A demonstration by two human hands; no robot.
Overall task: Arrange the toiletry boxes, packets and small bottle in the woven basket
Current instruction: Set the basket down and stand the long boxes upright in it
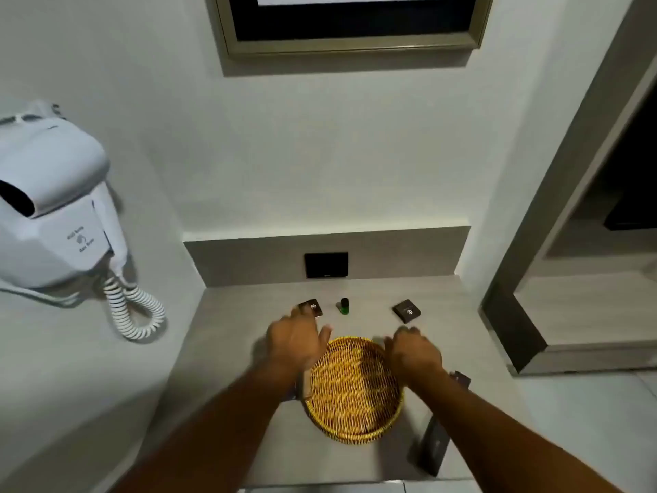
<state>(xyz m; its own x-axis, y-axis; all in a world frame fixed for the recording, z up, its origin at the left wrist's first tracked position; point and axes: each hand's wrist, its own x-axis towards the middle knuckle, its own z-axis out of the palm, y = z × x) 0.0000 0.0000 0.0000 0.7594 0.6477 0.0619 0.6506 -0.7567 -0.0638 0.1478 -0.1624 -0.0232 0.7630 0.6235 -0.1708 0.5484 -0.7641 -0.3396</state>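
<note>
A round woven basket (352,389) sits empty on the grey counter. My left hand (295,345) hovers over its far-left rim, fingers apart, fingertips close to a small dark box (313,307). My right hand (412,354) is above the far-right rim, fingers curled, holding nothing. A small green bottle with a black cap (344,306) stands upright beyond the basket. Another dark box (407,311) lies at the far right. A long dark box (435,446) lies near the front right, partly under my right forearm. A small dark packet (460,380) shows beside my right wrist.
A white wall-mounted hair dryer (53,215) with a coiled cord (135,311) hangs at the left. A black wall socket (326,265) sits in the backsplash. A framed mirror (352,23) hangs above. A door frame (533,279) borders the counter's right side.
</note>
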